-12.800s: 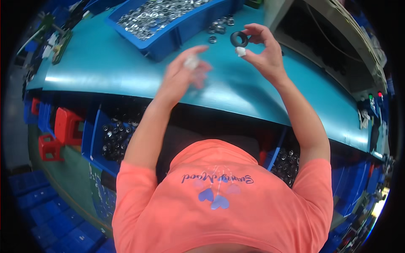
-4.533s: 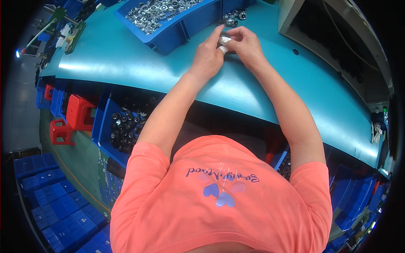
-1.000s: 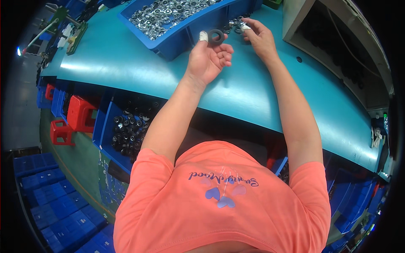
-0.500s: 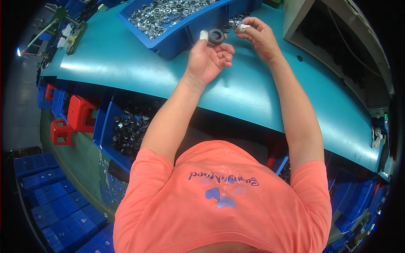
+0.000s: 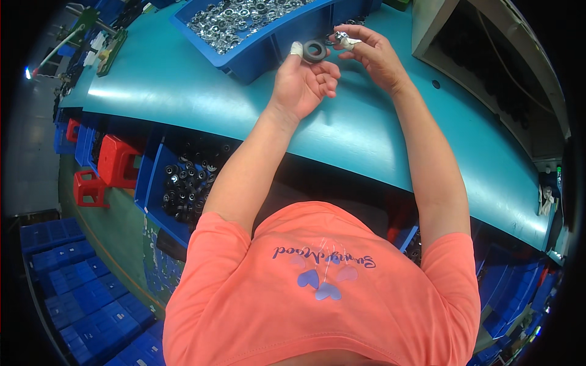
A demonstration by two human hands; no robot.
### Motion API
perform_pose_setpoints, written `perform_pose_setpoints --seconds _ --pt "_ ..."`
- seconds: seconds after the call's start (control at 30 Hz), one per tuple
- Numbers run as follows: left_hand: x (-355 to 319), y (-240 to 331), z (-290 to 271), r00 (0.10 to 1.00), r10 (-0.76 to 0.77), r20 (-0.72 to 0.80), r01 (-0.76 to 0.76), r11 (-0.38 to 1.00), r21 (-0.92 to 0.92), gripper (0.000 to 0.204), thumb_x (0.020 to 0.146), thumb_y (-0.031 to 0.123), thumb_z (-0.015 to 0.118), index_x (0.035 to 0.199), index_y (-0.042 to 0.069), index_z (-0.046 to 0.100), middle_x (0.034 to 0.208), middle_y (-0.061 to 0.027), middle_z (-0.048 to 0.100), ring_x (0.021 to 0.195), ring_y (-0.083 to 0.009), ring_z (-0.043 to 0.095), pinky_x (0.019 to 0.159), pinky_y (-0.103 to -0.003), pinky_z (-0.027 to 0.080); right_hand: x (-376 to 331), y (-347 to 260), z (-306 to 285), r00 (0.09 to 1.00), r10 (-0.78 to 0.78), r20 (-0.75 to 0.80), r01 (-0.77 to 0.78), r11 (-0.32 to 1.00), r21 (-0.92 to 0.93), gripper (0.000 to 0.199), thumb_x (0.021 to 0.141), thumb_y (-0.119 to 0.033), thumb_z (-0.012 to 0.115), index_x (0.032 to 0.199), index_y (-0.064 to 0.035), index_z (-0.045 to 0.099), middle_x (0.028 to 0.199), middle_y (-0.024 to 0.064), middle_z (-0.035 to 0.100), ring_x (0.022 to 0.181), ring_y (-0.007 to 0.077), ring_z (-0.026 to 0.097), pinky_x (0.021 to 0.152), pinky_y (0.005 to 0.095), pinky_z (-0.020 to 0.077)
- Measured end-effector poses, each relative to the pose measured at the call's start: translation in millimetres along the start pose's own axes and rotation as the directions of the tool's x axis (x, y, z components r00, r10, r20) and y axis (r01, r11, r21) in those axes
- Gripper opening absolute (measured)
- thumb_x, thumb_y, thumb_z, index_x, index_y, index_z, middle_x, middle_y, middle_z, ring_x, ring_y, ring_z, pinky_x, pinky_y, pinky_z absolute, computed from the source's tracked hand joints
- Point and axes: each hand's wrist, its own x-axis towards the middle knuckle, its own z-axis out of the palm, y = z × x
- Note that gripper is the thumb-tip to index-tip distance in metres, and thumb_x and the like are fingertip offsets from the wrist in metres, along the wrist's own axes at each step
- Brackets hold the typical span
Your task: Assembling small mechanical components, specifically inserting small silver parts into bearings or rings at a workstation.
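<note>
A dark grey ring with a round hole sits between the thumb and fingers of my left hand. White tape wraps that thumb. Up and to the right, my right hand pinches a small shiny metal part between its taped thumb and its index finger. The two hands are apart, over the teal table. Behind my left hand stands a blue bin heaped with shiny metal parts of the same look. A few more lie past my fingertips, partly hidden.
A grey box-like housing with a dark inside stands at the right. One small black disc lies near it. Below the table edge, a blue crate holds black round parts. Red stools and stacked blue crates stand left.
My right hand has lifted the metal part off the small pile beside the bin and moved slightly left, toward the ring. My left hand holds the ring almost unmoved.
</note>
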Motion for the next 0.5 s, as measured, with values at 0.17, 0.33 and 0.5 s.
perform_pose_setpoints --seconds 0.17,0.33,0.5 --pt "-1.0 -0.8 -1.1 1.0 0.001 -0.011 -0.001 1.0 0.02 0.064 0.105 0.053 0.022 0.119 0.002 0.057 0.089 -0.0147 0.066 0.067 -0.0231 0.059 0.058 -0.035 0.048 -1.8 -1.9 1.2 1.0 0.008 -0.003 -0.008 1.0 0.003 0.047 0.086 -0.021 0.064 0.127 0.001 0.06 0.122 0.0132 0.066 0.115 0.0217 0.063 0.092 0.0328 0.0513" --pt "0.4 -1.7 -3.1 1.0 0.003 0.0 -0.003 0.999 0.034 0.064 0.106 0.051 0.019 0.119 0.002 0.058 0.089 -0.0131 0.065 0.068 -0.0238 0.057 0.058 -0.036 0.047 -0.4 0.8 -0.7 1.0 0.013 -0.004 -0.013 1.0 -0.014 0.05 0.085 -0.024 0.064 0.128 0.001 0.059 0.12 0.0147 0.067 0.114 0.0216 0.063 0.092 0.0326 0.051" --pt "1.3 -2.0 -5.2 1.0 -0.001 0.031 0.001 1.0 0.013 0.064 0.106 0.05 0.018 0.118 0.002 0.059 0.089 -0.0129 0.065 0.069 -0.0244 0.056 0.06 -0.036 0.046 -0.1 2.8 -1.9 1.0 0.026 0.0 -0.026 1.0 -0.016 0.051 0.084 -0.026 0.064 0.127 0.0009 0.059 0.119 0.0148 0.068 0.113 0.0214 0.063 0.092 0.0322 0.051"
